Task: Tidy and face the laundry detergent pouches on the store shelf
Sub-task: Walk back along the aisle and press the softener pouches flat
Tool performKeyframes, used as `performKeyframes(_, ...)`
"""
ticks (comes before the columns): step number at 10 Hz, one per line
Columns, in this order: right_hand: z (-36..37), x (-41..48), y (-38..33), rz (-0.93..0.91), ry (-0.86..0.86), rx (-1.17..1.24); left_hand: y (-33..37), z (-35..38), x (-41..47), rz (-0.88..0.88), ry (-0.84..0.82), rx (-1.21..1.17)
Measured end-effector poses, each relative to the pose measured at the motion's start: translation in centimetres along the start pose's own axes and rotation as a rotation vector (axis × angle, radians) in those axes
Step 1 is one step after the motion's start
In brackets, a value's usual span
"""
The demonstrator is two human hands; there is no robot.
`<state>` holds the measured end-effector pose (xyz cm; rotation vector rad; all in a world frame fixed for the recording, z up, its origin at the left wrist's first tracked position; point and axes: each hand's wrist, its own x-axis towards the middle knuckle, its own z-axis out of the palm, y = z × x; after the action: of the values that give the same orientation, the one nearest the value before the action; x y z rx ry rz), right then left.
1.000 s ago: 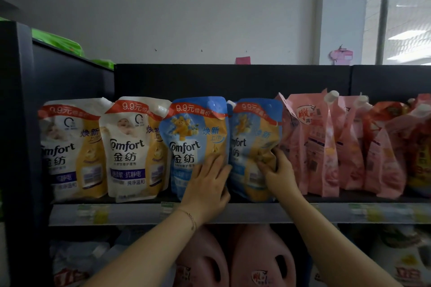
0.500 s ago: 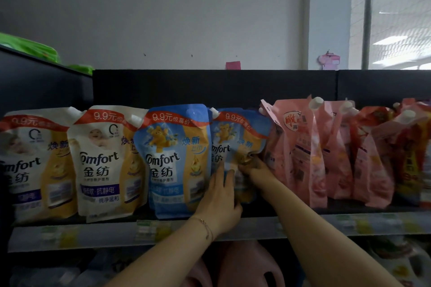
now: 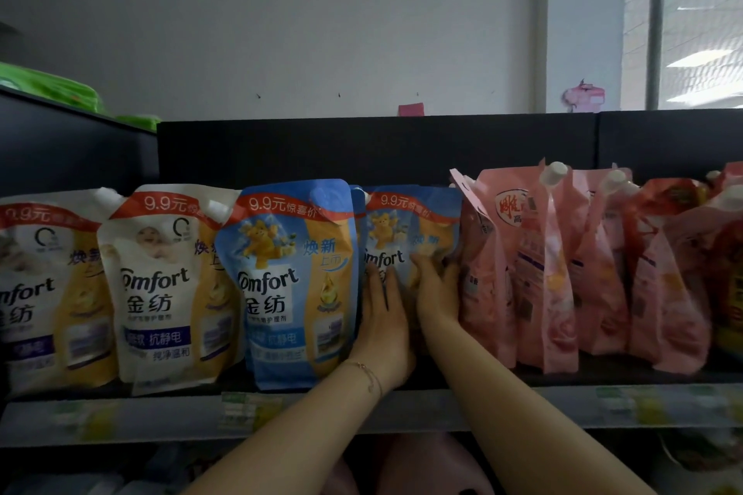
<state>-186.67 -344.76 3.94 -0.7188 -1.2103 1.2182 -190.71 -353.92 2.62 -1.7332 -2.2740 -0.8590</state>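
Note:
Soft pouches stand in a row on the black shelf [image 3: 522, 406]. Two white Comfort pouches [image 3: 161, 285] are at the left, then a blue Comfort pouch [image 3: 289, 281] faces forward. A second blue Comfort pouch [image 3: 410, 221] stands just right of it, set further back and partly hidden. My left hand [image 3: 382, 317] lies against this second pouch's left side, fingers together. Gripping its right edge is my right hand [image 3: 436, 293], beside the pink pouches [image 3: 538, 273]. The lower half of the second pouch is hidden behind my hands.
Pink pouches lean at angles, with red pouches [image 3: 683, 253] at the far right. Pink jugs [image 3: 434, 466] sit on the shelf below. Green packs [image 3: 52, 88] lie on top of the taller unit at the left. Price labels line the shelf edge.
My left hand has slid from the front blue pouch to the second one. Both hands now close in on it, and it stands more upright. The view has shifted right and closer.

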Motion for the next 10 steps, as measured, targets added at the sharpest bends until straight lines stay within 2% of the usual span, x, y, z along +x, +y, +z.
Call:
performKeyframes(2,1.6,1.9,0.0,0.066,0.099,0.109,-0.6,0.4,0.9,0.053,-0.027,0.064)
performKeyframes(3,1.9,3.1,-0.1,0.109,0.111,0.127,-0.8,0.6,1.5,0.089,0.034,0.121)
performKeyframes(4,2.0,4.3,-0.4,0.210,0.085,0.075,-0.9,1.0,2.2,0.095,0.063,0.157)
performKeyframes(5,2.0,3.8,-1.0,0.160,0.096,-0.035,-1.1,1.5,2.8,0.073,0.071,0.219)
performKeyframes(6,1.3,2.7,-1.5,0.052,0.052,-0.229,-1.1,1.8,3.2,0.053,0.061,0.330)
performKeyframes(7,0.4,1.0,-2.3,0.076,-0.070,-0.324,-0.4,1.9,3.3,0.026,0.048,0.451)
performKeyframes(8,-1.4,-1.4,-2.6,-0.002,-0.121,-0.383,0.4,1.9,3.2,0.006,0.057,0.529)
performKeyframes(9,-3.9,-3.0,-2.8,-0.096,-0.264,-0.518,1.2,1.5,2.6,0.018,0.094,0.558)
performKeyframes(10,-6.5,-4.0,-2.9,-0.197,-0.349,-0.624,1.4,1.4,2.0,0.092,0.203,0.384)
